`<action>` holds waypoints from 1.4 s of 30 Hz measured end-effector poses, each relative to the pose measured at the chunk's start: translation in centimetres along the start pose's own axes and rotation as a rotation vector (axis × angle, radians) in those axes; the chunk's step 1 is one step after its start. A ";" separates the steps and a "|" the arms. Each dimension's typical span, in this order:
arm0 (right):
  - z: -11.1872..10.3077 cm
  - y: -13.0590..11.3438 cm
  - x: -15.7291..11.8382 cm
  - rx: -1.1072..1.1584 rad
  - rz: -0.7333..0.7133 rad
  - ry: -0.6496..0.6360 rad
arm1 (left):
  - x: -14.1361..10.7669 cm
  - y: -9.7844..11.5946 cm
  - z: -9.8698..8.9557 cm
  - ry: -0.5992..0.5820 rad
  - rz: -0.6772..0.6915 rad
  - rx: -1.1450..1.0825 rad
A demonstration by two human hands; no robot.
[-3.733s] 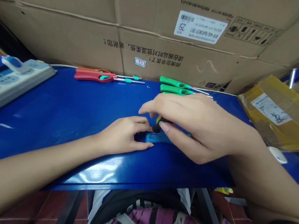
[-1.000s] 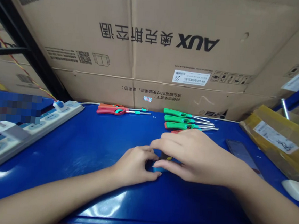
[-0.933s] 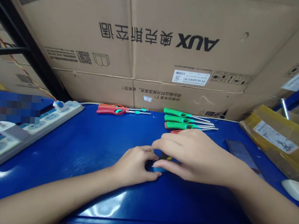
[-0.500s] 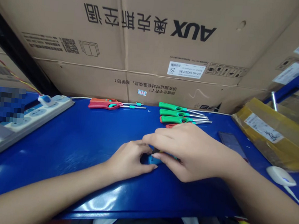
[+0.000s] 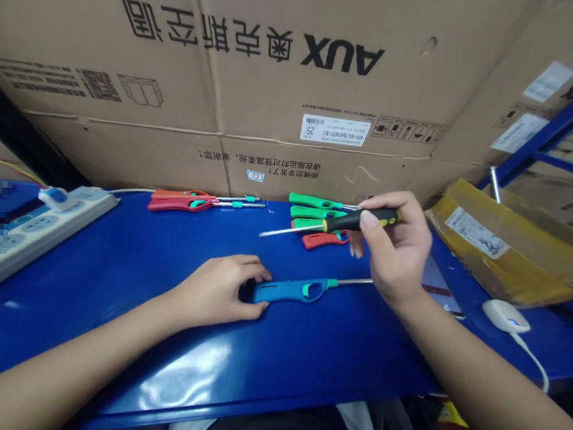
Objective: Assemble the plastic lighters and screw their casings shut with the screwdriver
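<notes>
My left hand (image 5: 227, 290) is closed around the butt end of a blue long-necked lighter (image 5: 287, 291), which lies on the blue tabletop with its metal tube pointing right. Held up above that tube, my right hand (image 5: 399, 241) grips a screwdriver (image 5: 339, 222) by its black and yellow handle. The screwdriver's bare shaft points left and a little down, apart from the blue lighter. Behind it lie several green lighters (image 5: 312, 200) and a red one (image 5: 322, 240), partly covered by the screwdriver and my right hand.
Two red-orange lighters (image 5: 182, 202) lie at the back left. A white power strip (image 5: 84, 204) runs along the left side. On the right are a phone (image 5: 440, 289), a white corded device (image 5: 506, 316) and a yellow-taped package (image 5: 514, 252). A large cardboard box (image 5: 256, 105) stands behind.
My right hand has lifted the screwdriver up and right, away from the blue lighter, which now shows in full length. My left hand has shifted left, and the view has turned slightly right.
</notes>
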State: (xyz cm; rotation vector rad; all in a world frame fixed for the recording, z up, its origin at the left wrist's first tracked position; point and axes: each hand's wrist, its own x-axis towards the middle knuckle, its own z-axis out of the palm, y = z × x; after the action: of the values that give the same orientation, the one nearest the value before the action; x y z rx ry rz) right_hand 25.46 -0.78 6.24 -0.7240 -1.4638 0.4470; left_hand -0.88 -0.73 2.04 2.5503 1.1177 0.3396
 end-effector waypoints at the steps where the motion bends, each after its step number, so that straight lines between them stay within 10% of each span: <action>1: 0.0 0.7 -0.2 0.106 0.158 0.005 | 0.0 -0.1 0.0 0.006 0.008 0.016; 4: 0.1 2.8 -0.6 0.333 0.643 0.026 | 0.3 -0.3 0.6 0.022 0.049 0.020; 7: 0.3 4.1 -0.8 0.411 0.836 -0.030 | 0.5 -0.4 1.3 0.030 0.092 -0.012; 24: 1.8 2.8 -3.0 0.563 0.801 -0.150 | 5.8 -1.7 0.4 0.513 -0.095 -0.131; 35: 1.8 6.7 -3.2 0.572 0.994 0.064 | 17.3 -1.6 -0.1 0.422 -0.091 0.088; 42: 2.0 6.8 -3.1 0.529 1.145 0.141 | 19.2 -1.3 0.4 0.342 -0.133 0.230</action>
State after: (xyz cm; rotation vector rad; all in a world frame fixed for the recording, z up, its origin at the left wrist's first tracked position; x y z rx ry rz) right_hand 24.26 2.35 -0.74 -1.0737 -0.6098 1.5454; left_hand 11.08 14.28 2.72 2.6607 1.5212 0.6679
